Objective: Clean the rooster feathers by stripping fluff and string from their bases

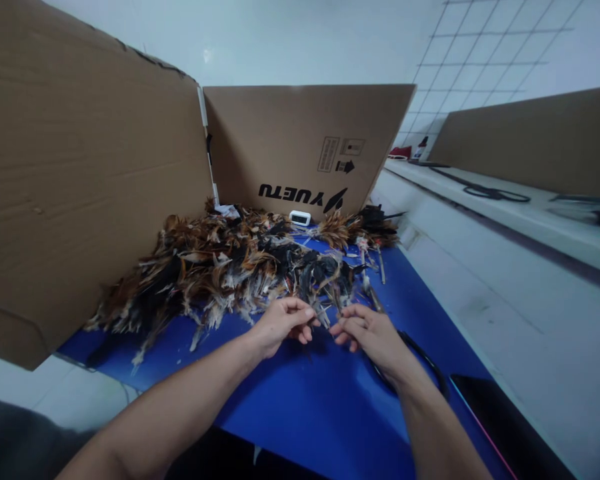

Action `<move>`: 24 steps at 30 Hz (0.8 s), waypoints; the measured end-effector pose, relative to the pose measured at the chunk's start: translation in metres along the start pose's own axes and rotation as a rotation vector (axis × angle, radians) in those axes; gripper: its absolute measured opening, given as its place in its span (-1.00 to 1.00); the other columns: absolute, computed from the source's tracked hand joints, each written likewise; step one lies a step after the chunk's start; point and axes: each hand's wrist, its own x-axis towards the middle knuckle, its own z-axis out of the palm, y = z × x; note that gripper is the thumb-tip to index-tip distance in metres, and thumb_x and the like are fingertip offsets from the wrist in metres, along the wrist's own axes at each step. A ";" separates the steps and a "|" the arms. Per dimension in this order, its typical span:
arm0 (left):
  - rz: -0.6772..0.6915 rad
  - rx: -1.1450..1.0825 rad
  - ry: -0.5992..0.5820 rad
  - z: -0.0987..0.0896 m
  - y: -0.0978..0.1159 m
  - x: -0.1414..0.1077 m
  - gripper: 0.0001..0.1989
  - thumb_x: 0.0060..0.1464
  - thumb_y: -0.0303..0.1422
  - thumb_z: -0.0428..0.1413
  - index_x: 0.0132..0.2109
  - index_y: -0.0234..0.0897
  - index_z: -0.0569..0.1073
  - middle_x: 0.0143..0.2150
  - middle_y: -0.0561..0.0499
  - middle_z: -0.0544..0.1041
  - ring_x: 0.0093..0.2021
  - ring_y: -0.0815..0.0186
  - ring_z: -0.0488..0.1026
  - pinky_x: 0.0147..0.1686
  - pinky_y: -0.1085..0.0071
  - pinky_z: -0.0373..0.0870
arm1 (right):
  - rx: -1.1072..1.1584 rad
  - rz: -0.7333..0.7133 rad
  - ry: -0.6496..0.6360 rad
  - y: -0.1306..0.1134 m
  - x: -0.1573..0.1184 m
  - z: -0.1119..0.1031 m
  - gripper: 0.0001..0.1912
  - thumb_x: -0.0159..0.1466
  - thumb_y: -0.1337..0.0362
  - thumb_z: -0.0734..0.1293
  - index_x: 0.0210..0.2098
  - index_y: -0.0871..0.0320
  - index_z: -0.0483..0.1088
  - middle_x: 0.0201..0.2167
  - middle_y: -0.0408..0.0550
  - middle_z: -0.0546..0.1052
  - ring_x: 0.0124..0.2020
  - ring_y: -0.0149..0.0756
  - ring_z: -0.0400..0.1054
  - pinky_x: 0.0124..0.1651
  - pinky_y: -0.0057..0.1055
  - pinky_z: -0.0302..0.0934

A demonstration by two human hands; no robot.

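Both left hand (286, 325) and right hand (369, 331) have fingertips pinched; can't tell on what. Feather pile (230, 270) at 11 o'clock, loose. Risk: right hand swinging outward could snag black loop (424, 355) at 4 o'clock.

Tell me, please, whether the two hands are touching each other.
Apart: the head view shows blue tabletop between the left hand and the right hand.

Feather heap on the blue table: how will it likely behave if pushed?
The feather heap is probably light for its bulk, being mostly thin plumes. It would likely shift unevenly and shed pieces, since the tufts overlap loosely on the blue table. Its wispy ends look soft and should bend easily.
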 end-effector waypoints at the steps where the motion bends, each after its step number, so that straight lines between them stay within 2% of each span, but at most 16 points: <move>1: -0.006 0.015 -0.006 0.000 0.000 0.000 -0.67 -0.15 -0.19 0.25 -0.37 -0.38 0.39 -0.39 -0.05 0.52 -0.63 0.50 0.38 -0.63 0.56 0.31 | 0.009 0.004 0.006 -0.001 0.000 0.000 -0.83 0.01 0.22 0.31 -0.42 0.14 0.27 -0.53 -0.06 0.54 -0.54 -0.30 0.42 -0.59 -0.49 0.16; 4: -0.037 0.082 -0.005 0.002 0.000 -0.002 -0.67 -0.16 -0.18 0.25 -0.38 -0.37 0.38 -0.44 -0.01 0.49 -0.65 0.48 0.38 -0.68 0.56 0.26 | 0.018 -0.037 0.087 -0.005 -0.001 -0.001 -0.80 -0.01 0.16 0.34 -0.45 0.14 0.32 -0.54 -0.10 0.49 -0.50 -0.30 0.40 -0.58 -0.49 0.17; 8: -0.014 0.141 0.080 0.005 -0.002 -0.003 -0.66 -0.19 -0.17 0.26 -0.37 -0.34 0.39 -0.57 0.10 0.39 -0.66 0.44 0.37 -0.69 0.56 0.25 | 0.018 -0.059 0.159 -0.012 -0.004 0.000 -0.81 -0.04 0.18 0.38 -0.50 0.16 0.38 -0.67 -0.21 0.37 -0.64 -0.43 0.22 -0.59 -0.48 0.12; 13: 0.092 0.131 0.112 0.009 -0.005 -0.004 -0.69 -0.13 -0.18 0.23 -0.38 -0.36 0.42 -0.68 0.10 0.36 -0.67 0.48 0.30 -0.65 0.57 0.24 | 0.107 -0.046 0.038 -0.013 -0.008 0.009 -0.75 -0.07 0.16 0.43 -0.47 0.15 0.35 -0.65 -0.20 0.39 -0.62 -0.43 0.23 -0.57 -0.49 0.12; 16: 0.104 0.103 0.123 0.010 -0.007 -0.005 -0.68 -0.15 -0.18 0.24 -0.38 -0.37 0.43 -0.66 0.10 0.37 -0.67 0.49 0.29 -0.67 0.57 0.20 | 0.123 -0.042 -0.039 -0.012 -0.009 0.016 -0.74 -0.04 0.14 0.42 -0.47 0.14 0.32 -0.59 -0.16 0.45 -0.60 -0.43 0.25 -0.56 -0.50 0.11; 20: 0.088 0.064 0.117 0.012 -0.009 -0.005 -0.65 -0.19 -0.17 0.26 -0.36 -0.38 0.42 -0.58 0.06 0.43 -0.65 0.49 0.31 -0.68 0.57 0.19 | 0.126 -0.043 -0.050 -0.011 -0.010 0.023 -0.75 -0.01 0.15 0.40 -0.48 0.15 0.30 -0.60 -0.15 0.46 -0.60 -0.44 0.25 -0.57 -0.51 0.10; 24: 0.080 0.045 0.130 0.014 -0.008 -0.006 -0.66 -0.19 -0.20 0.27 -0.34 -0.36 0.39 -0.58 0.07 0.43 -0.65 0.49 0.30 -0.67 0.58 0.20 | 0.092 -0.041 -0.048 -0.010 -0.010 0.025 -0.78 0.00 0.17 0.39 -0.48 0.15 0.30 -0.59 -0.13 0.48 -0.60 -0.43 0.27 -0.57 -0.51 0.11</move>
